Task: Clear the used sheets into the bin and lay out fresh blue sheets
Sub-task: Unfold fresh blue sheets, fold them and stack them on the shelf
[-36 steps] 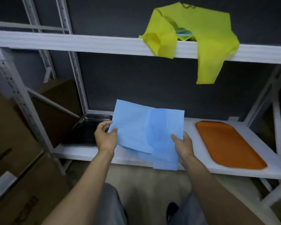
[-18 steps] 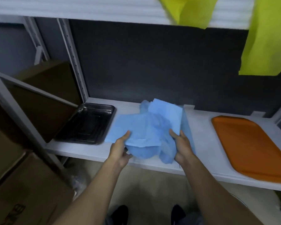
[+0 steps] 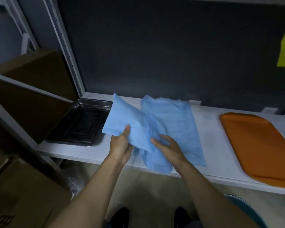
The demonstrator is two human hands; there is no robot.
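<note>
two hands (image 3: pixel 121 145) (image 3: pixel 169 148), crumpled, folded blue sheets (image 3: pixel 169 122)

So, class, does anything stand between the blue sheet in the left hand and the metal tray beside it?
Nothing visible does. The left hand holds the blue sheet just right of the metal tray, and nothing shows inside it.

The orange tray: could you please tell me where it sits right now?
In the head view, the orange tray lies flat at the right end of the white shelf, apart from the blue sheets.
</note>
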